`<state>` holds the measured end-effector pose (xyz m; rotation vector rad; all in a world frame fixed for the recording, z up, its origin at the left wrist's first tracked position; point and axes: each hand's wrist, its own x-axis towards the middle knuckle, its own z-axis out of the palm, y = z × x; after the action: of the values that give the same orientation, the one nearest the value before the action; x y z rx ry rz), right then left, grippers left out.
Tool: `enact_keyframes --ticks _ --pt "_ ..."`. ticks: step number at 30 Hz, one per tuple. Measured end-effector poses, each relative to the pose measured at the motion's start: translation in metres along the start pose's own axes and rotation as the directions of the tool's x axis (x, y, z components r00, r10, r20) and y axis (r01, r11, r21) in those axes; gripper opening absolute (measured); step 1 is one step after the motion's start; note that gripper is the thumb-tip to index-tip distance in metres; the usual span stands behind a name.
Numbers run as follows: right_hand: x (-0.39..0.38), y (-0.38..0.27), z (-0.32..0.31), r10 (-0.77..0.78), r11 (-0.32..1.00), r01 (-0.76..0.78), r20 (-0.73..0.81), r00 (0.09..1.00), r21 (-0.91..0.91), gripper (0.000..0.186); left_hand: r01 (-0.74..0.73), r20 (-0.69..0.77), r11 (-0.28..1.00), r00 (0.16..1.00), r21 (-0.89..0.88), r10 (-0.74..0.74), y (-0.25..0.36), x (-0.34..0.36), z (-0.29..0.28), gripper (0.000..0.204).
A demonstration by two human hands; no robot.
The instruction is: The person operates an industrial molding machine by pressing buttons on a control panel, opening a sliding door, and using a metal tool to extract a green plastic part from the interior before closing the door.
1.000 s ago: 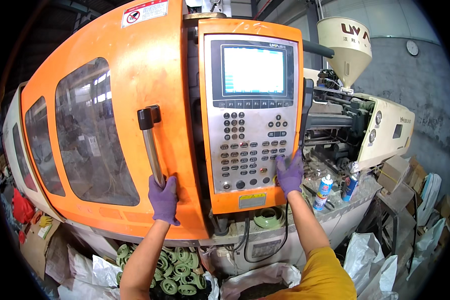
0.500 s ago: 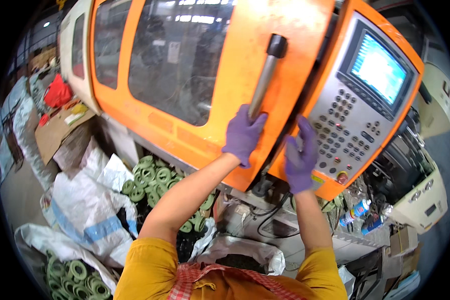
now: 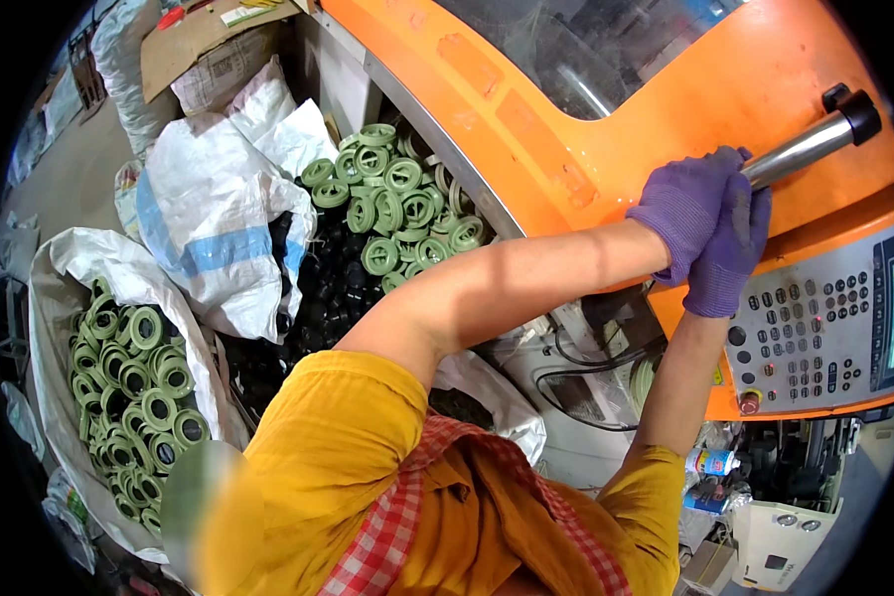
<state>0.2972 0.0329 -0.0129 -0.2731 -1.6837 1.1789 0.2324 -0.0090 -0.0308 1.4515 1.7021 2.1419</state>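
My left hand, in a purple glove, is closed around the lower end of the silver bar handle on the orange machine door. My right hand, gloved alike, is pressed against the left one, its fingers also closed on that handle and partly overlapping it. The machine's control panel, with buttons and a lit screen at its right edge, sits just below and to the right of both hands.
Green ring-shaped parts lie in a white sack at lower left and in a pile over black pieces below the door. Crumpled sacks, cardboard, hanging cables and spray cans are around the machine.
The view has turned down and leftward. My right hand has left the panel's front and joined my left hand on the handle, where both are now gripping.
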Motion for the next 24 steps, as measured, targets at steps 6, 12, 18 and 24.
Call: enact_keyframes --ticks 6,12,18,24 --pt "0.005 0.005 -0.002 0.002 0.998 -0.002 -0.002 1.0 0.068 0.033 0.003 0.007 1.0 1.0 -0.02 -0.003 -0.004 0.004 -0.001 0.029" --pt "-0.006 -0.005 0.007 0.01 1.0 -0.008 -0.061 0.998 0.03 0.031 0.02 0.019 0.998 1.0 0.055 -0.021 -0.001 0.003 0.005 0.027" --pt "-0.003 0.003 -0.006 0.021 0.997 -0.02 -0.013 1.0 0.072 0.032 -0.005 -0.007 0.996 1.0 0.092 0.006 -0.004 0.0 0.01 0.027" --pt "0.005 0.01 0.004 0.01 0.995 -0.013 0.023 1.0 0.098 0.031 -0.017 -0.029 0.999 0.999 0.047 0.018 -0.013 0.007 0.001 0.027"
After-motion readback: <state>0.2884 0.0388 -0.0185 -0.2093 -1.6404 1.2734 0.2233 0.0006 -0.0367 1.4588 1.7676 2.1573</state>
